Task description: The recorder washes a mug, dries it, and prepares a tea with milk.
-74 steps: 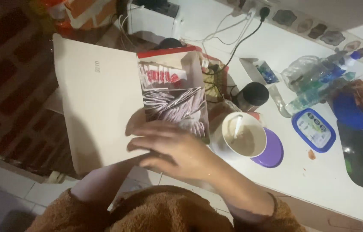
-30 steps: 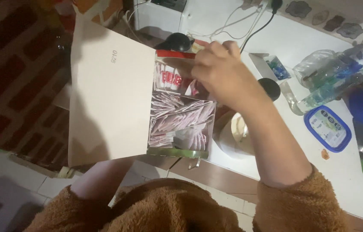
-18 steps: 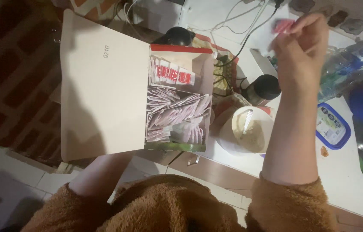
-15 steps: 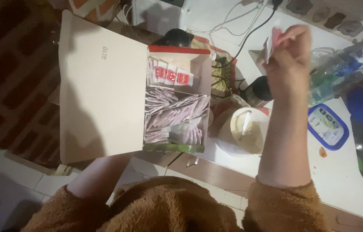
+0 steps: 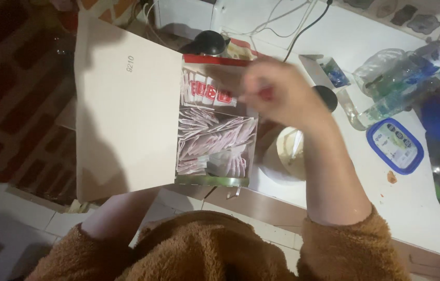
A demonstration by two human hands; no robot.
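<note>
White countertop (image 5: 428,208) is filling the right of the view, with red brick and pale floor tiles showing off its left edge. An open box (image 5: 214,135) is sitting at that edge, its wide flap (image 5: 126,109) lying flat to the left of it. Inside the box, pale sachets (image 5: 214,143) are lying loose in a heap, and red-and-white sachets (image 5: 207,92) are standing in a row at its far end. Right hand (image 5: 277,96) is hovering just above the far right corner of the box, blurred; whether its fingers are pinched on anything cannot be told. Left hand is hiding beneath the flap, only its forearm showing. Just right of the box, a cup (image 5: 290,151) is standing, partly covered by the right forearm. Farther right of the box, a blue-rimmed lid (image 5: 394,145) is lying flat, and a clear bottle (image 5: 402,91) is lying on its side.
</note>
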